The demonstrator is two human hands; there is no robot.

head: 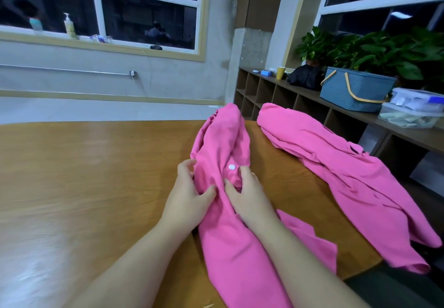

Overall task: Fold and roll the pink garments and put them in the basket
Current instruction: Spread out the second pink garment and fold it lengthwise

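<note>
Both hands [189, 195] [249, 193] pinch the crumpled pink garment [223, 149], soft cloth.

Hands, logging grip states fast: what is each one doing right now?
Left hand: holding the pink garment, fingers curled into the cloth.
Right hand: pinching the same garment near its white button.

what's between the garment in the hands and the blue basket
In the head view, the second pink garment lies on the table between the held garment and the blue basket.

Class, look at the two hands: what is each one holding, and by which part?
Both grip one pink garment at its bunched middle: left hand on its left side, right hand just below the white button.
</note>
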